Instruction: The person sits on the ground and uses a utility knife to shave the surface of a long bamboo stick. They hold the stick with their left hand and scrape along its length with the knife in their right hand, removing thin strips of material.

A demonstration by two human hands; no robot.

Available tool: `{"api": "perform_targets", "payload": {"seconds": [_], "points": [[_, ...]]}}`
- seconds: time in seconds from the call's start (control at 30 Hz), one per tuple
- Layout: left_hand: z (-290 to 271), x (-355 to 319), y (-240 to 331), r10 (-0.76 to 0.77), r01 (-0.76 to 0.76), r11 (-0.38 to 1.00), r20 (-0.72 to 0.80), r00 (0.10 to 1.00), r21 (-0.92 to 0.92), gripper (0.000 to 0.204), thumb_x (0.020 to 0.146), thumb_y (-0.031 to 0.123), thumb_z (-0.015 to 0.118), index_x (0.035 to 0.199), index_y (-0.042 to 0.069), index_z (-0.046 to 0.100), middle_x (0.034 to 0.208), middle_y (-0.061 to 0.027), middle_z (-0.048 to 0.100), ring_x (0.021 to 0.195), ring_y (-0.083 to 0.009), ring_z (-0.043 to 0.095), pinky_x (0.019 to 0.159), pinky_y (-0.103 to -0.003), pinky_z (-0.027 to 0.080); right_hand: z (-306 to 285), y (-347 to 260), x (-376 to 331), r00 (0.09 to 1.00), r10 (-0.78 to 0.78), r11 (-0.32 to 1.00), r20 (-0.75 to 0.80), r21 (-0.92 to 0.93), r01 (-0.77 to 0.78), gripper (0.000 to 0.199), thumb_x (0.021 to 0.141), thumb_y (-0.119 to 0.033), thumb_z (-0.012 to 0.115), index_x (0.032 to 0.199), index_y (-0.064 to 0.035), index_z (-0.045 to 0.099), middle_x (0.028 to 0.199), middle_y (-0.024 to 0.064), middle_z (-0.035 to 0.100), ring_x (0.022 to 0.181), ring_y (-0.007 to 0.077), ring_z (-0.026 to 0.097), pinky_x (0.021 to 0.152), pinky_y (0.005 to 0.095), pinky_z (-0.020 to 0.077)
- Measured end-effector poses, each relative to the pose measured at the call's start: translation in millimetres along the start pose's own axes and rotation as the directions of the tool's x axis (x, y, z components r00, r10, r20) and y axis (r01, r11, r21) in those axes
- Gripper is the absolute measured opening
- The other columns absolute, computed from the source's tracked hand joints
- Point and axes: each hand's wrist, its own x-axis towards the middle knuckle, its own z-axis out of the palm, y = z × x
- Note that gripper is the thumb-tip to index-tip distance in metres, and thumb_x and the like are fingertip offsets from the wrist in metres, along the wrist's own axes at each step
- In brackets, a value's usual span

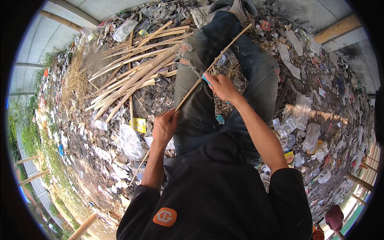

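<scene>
A long, thin bamboo strip (229, 47) slants across my lap, from beside my far foot down past my left forearm. My left hand (164, 127) is closed around its lower part, beside my left thigh. Farther up, my right hand (222, 87) pinches a small light-blue piece (207, 79) against the strip, between my knees. Whether that piece is cloth or a tool's handle, I cannot tell. My legs, in worn dark jeans (196, 96) torn at the knee, are stretched out under the strip.
A pile of split bamboo strips (136, 80) lies left of my legs. Litter covers the ground, with a clear plastic bag (130, 142), a yellow packet (139, 125) and more plastic (298, 116) at right. Pale wall panels with bamboo poles (338, 29) stand around.
</scene>
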Motion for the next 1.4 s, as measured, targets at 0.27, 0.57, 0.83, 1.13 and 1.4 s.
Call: {"api": "perform_targets", "payload": {"seconds": [0.27,0.57,0.83,1.13,1.4], "points": [[-3.1,0.5,10.5,0.013,-0.015,0.996,0.017,1.000,0.089,0.020,0.099,0.020,0.069,0.107,0.002,0.073,0.080,-0.0205,0.067,0.073,-0.0412,0.067,0.066,-0.047,0.050,14.2,-11.2,-2.7,0.968,-0.084,0.955,-0.235,0.257,0.145,0.042,0.099,-0.043,0.070,0.086,-0.0035,0.066,0.061,-0.0013,0.052,0.051,0.0089,0.047,0.052,0.0314,0.0388],[-23.3,-35.3,-5.3,-0.039,0.062,0.985,0.145,0.989,-0.162,0.035,0.102,0.018,0.068,0.129,-0.005,0.068,0.087,-0.0185,0.074,0.077,-0.0190,0.071,0.068,-0.037,0.052,-26.4,1.1,32.5,0.899,-0.023,0.895,-0.437,0.392,0.213,0.027,0.104,-0.031,0.066,0.093,-0.0057,0.069,0.061,-0.0062,0.048,0.051,0.0050,0.046,0.048,0.0282,0.0347],[-5.4,-29.3,-12.7,-0.111,0.122,0.990,0.136,0.984,-0.074,0.032,0.107,0.029,0.060,0.114,0.000,0.069,0.068,-0.0212,0.062,0.062,-0.0327,0.066,0.061,-0.044,0.047,17.5,-27.2,-44.9,0.957,-0.248,0.955,-0.149,-0.205,0.215,0.057,0.107,-0.052,0.053,0.085,0.0007,0.058,0.065,0.0176,0.056,0.060,0.0350,0.059,0.061,0.0467,0.0441],[1.3,-1.4,15.8,-0.036,0.029,0.998,0.126,0.991,0.053,0.026,0.108,0.025,0.053,0.103,0.001,0.062,0.078,-0.0294,0.066,0.077,-0.0506,0.066,0.068,-0.058,0.048,64.4,-35.6,-76.3,0.978,-0.184,0.893,0.095,-0.400,0.207,0.063,0.100,-0.061,0.056,0.076,-0.0036,0.064,0.066,0.0235,0.065,0.068,0.0466,0.067,0.063,0.0542,0.0520],[0.0,-14.0,7.4,-0.044,0.012,0.977,0.145,0.988,0.214,0.019,0.107,0.021,0.054,0.110,0.002,0.056,0.078,-0.0309,0.065,0.074,-0.0516,0.065,0.062,-0.060,0.048,80.3,-33.2,-75.3,0.981,-0.158,0.890,0.114,-0.413,0.192,0.065,0.100,-0.063,0.054,0.081,-0.0032,0.070,0.073,0.0254,0.070,0.074,0.0476,0.069,0.067,0.0555,0.0551]]}}
